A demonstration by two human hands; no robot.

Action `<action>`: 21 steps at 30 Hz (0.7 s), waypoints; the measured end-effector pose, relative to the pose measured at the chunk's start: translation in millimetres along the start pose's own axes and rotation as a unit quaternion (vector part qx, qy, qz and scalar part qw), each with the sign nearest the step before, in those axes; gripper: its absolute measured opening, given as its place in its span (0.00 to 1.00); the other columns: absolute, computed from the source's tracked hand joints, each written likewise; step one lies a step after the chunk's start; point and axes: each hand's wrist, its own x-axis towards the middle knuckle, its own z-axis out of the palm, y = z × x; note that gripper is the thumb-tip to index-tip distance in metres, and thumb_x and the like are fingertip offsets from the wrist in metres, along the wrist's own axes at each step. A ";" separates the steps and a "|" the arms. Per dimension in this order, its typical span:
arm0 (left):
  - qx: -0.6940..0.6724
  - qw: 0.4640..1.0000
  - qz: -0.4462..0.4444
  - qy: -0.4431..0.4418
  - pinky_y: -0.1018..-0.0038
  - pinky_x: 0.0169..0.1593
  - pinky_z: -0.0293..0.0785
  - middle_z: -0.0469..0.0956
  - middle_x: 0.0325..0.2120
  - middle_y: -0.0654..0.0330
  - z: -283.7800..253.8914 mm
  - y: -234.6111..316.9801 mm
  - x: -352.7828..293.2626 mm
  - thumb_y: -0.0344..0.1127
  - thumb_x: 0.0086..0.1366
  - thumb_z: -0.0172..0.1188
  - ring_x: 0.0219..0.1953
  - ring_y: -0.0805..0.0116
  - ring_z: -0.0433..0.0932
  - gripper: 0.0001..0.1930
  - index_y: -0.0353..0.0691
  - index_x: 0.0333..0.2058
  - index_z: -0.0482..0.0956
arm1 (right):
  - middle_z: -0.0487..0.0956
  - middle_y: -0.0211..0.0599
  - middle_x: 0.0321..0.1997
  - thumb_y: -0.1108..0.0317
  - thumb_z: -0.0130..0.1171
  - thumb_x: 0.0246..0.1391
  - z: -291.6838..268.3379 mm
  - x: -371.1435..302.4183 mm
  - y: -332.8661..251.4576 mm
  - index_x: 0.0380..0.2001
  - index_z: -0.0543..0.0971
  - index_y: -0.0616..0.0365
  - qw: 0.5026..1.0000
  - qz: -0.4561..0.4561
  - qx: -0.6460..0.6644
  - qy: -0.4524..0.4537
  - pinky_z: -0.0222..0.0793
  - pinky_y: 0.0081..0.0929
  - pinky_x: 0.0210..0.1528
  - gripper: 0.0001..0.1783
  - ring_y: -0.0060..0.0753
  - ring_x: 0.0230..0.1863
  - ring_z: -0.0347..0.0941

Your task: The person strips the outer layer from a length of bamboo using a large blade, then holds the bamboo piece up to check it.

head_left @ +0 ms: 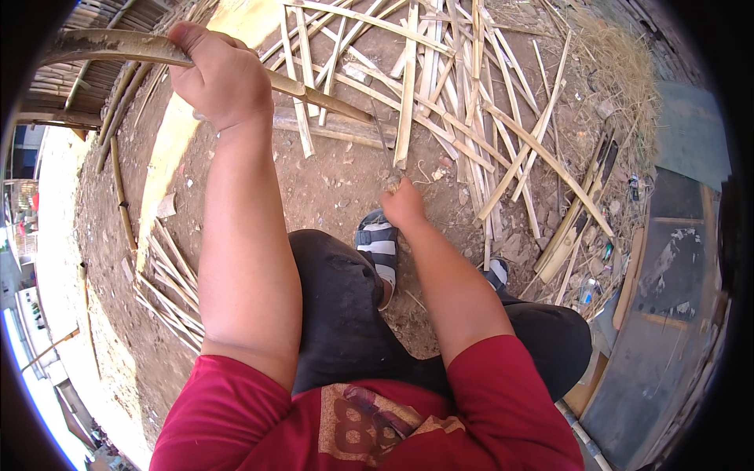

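Observation:
My left hand [224,78] is closed round a long piece of split bamboo [330,102], raised at the upper left. The bamboo slants down to the right from beyond the left rim, and its lower end is near the middle. In my right hand [404,204] is the handle of a knife [381,129], held low over my sandalled foot [377,243]. The narrow dark blade points away from me, its far part close to the bamboo's lower end. Whether blade and bamboo touch, I cannot tell.
Many split bamboo strips [463,102] lie crisscrossed ahead and to the right on the dirt ground [330,184]. A thick wooden piece [338,128] lies just beyond the knife. Another strip bundle [169,282] is at my left. Dry straw [620,63] and dark panels [667,259] border the right.

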 end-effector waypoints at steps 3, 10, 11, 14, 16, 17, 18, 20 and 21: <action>0.011 1.000 -0.001 0.003 0.77 0.21 0.61 0.65 0.12 0.66 -3.4 2.9 -1.7 0.51 0.80 0.44 0.15 0.75 0.63 0.28 0.42 0.20 0.64 | 0.82 0.65 0.41 0.58 0.63 0.53 -3.0 -4.3 -5.0 0.48 0.77 0.65 0.999 0.000 0.035 0.024 0.74 0.54 0.50 0.25 0.67 0.47 0.79; 0.100 0.995 0.019 -0.023 0.70 0.31 0.68 0.66 0.14 0.61 -1.0 4.6 -3.4 0.52 0.81 0.36 0.19 0.68 0.66 0.29 0.41 0.20 0.64 | 0.83 0.62 0.37 0.58 0.62 0.56 -36.2 -14.6 -39.0 0.50 0.75 0.64 0.965 -0.102 0.161 0.181 0.76 0.55 0.44 0.24 0.69 0.41 0.80; 0.112 0.993 0.028 -0.025 0.70 0.31 0.68 0.66 0.14 0.61 -0.4 5.0 -3.4 0.52 0.81 0.36 0.19 0.68 0.66 0.30 0.41 0.20 0.64 | 0.83 0.61 0.36 0.58 0.62 0.56 -36.2 -13.5 -39.7 0.49 0.75 0.64 0.951 -0.137 0.179 0.213 0.76 0.55 0.43 0.24 0.69 0.39 0.80; 0.077 0.997 -0.017 -0.002 0.70 0.32 0.68 0.66 0.13 0.61 7.8 10.7 -6.0 0.52 0.81 0.36 0.19 0.67 0.66 0.32 0.41 0.17 0.65 | 0.82 0.63 0.39 0.58 0.62 0.55 -26.1 -17.3 -22.8 0.53 0.74 0.65 0.994 -0.050 0.066 0.074 0.76 0.54 0.47 0.27 0.68 0.44 0.80; 0.058 0.998 0.009 0.000 0.74 0.25 0.62 0.66 0.12 0.65 5.8 2.6 -3.1 0.50 0.80 0.42 0.16 0.74 0.64 0.28 0.41 0.20 0.64 | 0.82 0.64 0.42 0.59 0.62 0.54 -16.3 -9.2 -13.3 0.52 0.75 0.66 1.000 -0.010 -0.006 0.009 0.75 0.53 0.51 0.27 0.67 0.47 0.79; 0.049 0.999 0.022 0.001 0.77 0.21 0.59 0.65 0.12 0.67 4.4 -2.0 -2.4 0.49 0.80 0.45 0.15 0.77 0.62 0.26 0.41 0.22 0.64 | 0.82 0.64 0.43 0.59 0.62 0.53 -12.8 -6.4 -9.9 0.52 0.75 0.67 0.999 0.011 -0.041 -0.025 0.74 0.52 0.53 0.27 0.66 0.49 0.79; 0.043 0.999 0.025 0.000 0.77 0.21 0.59 0.65 0.12 0.68 4.1 -7.0 -2.0 0.49 0.80 0.45 0.15 0.78 0.62 0.26 0.41 0.22 0.64 | 0.82 0.65 0.44 0.60 0.62 0.53 -12.1 -1.9 -5.4 0.51 0.76 0.68 1.000 0.012 -0.019 -0.017 0.74 0.52 0.54 0.26 0.66 0.50 0.79; 0.038 0.999 0.027 -0.001 0.77 0.21 0.58 0.65 0.13 0.69 3.2 -9.1 -4.0 0.48 0.80 0.46 0.15 0.78 0.62 0.25 0.41 0.23 0.64 | 0.82 0.65 0.46 0.60 0.62 0.51 -15.6 -1.4 -6.1 0.48 0.77 0.68 0.999 0.019 0.026 -0.008 0.72 0.51 0.57 0.25 0.64 0.53 0.78; 0.048 0.999 0.012 -0.006 0.74 0.25 0.61 0.65 0.13 0.66 2.3 -9.6 -4.5 0.49 0.80 0.43 0.17 0.75 0.63 0.25 0.41 0.23 0.64 | 0.82 0.65 0.46 0.60 0.62 0.51 -15.9 -3.9 -6.3 0.47 0.78 0.68 0.998 0.030 0.057 -0.012 0.73 0.51 0.56 0.25 0.65 0.52 0.78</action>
